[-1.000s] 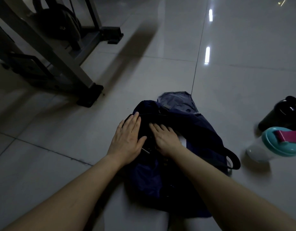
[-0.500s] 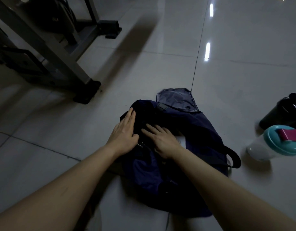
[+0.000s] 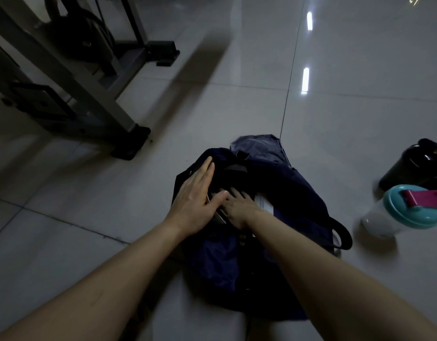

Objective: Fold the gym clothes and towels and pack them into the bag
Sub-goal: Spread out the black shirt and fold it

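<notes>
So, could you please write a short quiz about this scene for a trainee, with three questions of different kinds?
1. True or false: the left hand and the right hand both touch the dark blue bag.
2. The lid of the clear bottle is: A) red, B) teal, C) yellow.
3. Fill in: the clear bottle and the black bottle are on the floor to the person's ____ of the bag.
Key: 1 true; 2 B; 3 right.
</notes>
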Available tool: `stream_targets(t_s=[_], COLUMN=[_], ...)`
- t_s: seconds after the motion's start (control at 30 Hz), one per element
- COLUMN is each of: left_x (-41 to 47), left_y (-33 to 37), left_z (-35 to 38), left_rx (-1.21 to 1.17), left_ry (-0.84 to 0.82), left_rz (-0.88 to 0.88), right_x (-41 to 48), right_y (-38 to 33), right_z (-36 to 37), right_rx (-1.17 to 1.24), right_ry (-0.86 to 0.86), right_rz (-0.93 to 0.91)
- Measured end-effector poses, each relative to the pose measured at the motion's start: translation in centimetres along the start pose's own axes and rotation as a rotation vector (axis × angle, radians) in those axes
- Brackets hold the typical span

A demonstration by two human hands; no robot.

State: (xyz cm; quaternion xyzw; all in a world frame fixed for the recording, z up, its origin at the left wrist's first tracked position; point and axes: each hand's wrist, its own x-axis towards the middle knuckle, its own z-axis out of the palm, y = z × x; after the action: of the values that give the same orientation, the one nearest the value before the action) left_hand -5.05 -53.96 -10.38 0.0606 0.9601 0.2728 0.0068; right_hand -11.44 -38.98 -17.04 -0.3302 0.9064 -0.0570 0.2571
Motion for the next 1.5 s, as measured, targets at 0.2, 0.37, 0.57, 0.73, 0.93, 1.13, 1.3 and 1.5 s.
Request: stream_targets(t_s=[0.2, 0.37, 0.57, 0.73, 0.93, 1.13, 1.3, 1.5], left_x=[0.7, 0.0, 0.0, 1.5, 2.3, 3.7, 4.1, 3.8], left_y=[2.3, 2.1, 0.0, 0.7, 0.0, -0.3, -0.1, 0.2], left_z=[-2.4, -2.6, 0.6, 2.7, 5.6, 6.4, 7.8, 7.5], left_rx=[-0.076, 0.014, 0.003, -0.017, 0.11, 0.211, 0.329, 0.418], left_ry=[0.157, 0.11, 0.017, -0.093, -0.38, -0.485, -0.467, -0.561], left_rz=[0.019, 0.048, -0.029, -0.014, -0.109, -0.205, -0.211, -0.167], right_x=[-0.2, 0.5, -3.8, -7.4, -8.0, -7.3, -9.1, -13.1], right_y=[1.4, 1.2, 3.6, 5.7, 6.7, 6.2, 9.1, 12.1], right_z=[0.0, -0.2, -0.8, -0.7, 0.1, 1.4, -2.0, -5.8], right_rx=[0.016, 0.057, 0.143, 0.04, 0.174, 0.073, 0.606, 0.844], right_ry=[-0.02, 0.036, 0.214, 0.72, 0.401, 0.264, 0.235, 0.62], right_rz=[-0.027, -0.031, -0.097, 0.101, 0.587, 0.584, 0.548, 0.745])
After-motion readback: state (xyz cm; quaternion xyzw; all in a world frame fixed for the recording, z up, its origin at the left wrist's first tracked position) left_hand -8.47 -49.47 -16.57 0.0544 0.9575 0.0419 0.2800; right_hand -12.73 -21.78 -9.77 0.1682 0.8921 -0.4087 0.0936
